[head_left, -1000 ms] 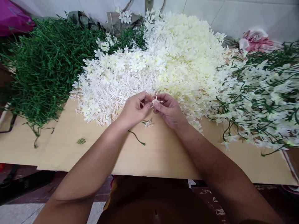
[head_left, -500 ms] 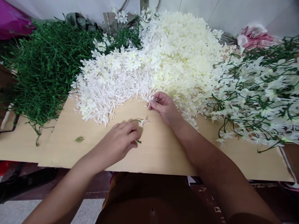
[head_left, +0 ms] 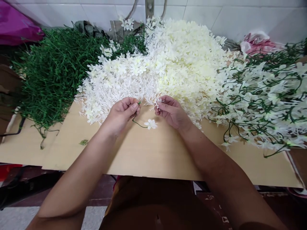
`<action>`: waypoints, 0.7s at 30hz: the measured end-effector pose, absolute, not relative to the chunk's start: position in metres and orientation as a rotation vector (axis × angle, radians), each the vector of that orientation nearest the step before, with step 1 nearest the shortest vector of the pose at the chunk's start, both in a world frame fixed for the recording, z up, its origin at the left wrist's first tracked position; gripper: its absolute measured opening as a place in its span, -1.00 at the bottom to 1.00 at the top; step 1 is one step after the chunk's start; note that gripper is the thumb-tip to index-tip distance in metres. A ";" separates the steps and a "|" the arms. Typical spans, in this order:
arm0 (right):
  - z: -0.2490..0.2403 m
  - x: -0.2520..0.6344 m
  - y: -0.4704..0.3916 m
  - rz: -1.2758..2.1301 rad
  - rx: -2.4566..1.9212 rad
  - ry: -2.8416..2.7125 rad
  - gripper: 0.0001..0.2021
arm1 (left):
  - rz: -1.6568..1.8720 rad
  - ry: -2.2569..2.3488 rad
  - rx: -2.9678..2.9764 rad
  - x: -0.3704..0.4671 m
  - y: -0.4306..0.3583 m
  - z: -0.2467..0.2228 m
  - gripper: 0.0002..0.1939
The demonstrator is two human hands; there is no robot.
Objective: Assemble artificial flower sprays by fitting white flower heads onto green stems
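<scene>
My left hand (head_left: 126,111) pinches a green artificial flower stem (head_left: 136,122), one tip showing between thumb and forefinger. A white blossom (head_left: 151,124) sits on the stem's other end, hanging low over the board. Level with it, my right hand (head_left: 169,110) is closed on a small white flower piece (head_left: 158,103) held at the fingertips. A short gap separates the two hands. Just behind them spreads a heap of white stamen pieces (head_left: 124,84), and a mound of cream-white petals (head_left: 192,60) rises beyond my right hand.
Green stems (head_left: 57,70) are piled at the left. Assembled white flowers on stems (head_left: 268,99) lie heaped at the right. A small green scrap (head_left: 83,142) rests on the tan board (head_left: 153,156). Behind are a purple bag (head_left: 16,25), pink-and-white plastic (head_left: 259,43) and a tiled wall.
My left hand has risen away from me, and its stem and blossom have swung to hang below it. My right hand stays nearly in place with the flower piece. The camera view has tilted slightly.
</scene>
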State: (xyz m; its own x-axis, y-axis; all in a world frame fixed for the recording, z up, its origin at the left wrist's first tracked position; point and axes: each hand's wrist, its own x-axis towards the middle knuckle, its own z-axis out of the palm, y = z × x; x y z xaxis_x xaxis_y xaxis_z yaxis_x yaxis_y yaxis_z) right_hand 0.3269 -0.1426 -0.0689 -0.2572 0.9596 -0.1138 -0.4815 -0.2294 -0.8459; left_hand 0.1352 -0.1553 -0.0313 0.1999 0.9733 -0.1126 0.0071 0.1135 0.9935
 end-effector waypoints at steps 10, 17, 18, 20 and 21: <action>-0.069 0.326 -0.141 1.803 -0.862 -0.925 -0.59 | 0.892 1.171 1.134 0.154 -0.149 -0.058 -0.71; -0.070 0.324 -0.141 1.748 -0.898 -0.960 -0.60 | 0.893 1.161 1.100 0.154 -0.149 -0.055 -0.77; -0.070 0.323 -0.141 1.733 -0.907 -0.971 -0.60 | 0.895 1.161 1.097 0.154 -0.149 -0.055 -0.78; -0.071 0.322 -0.141 1.697 -0.929 -0.996 -0.59 | 0.890 1.171 1.095 0.155 -0.149 -0.055 -0.80; -0.072 0.322 -0.142 1.675 -0.939 -1.012 -0.59 | 0.886 1.179 1.095 0.155 -0.149 -0.055 -0.82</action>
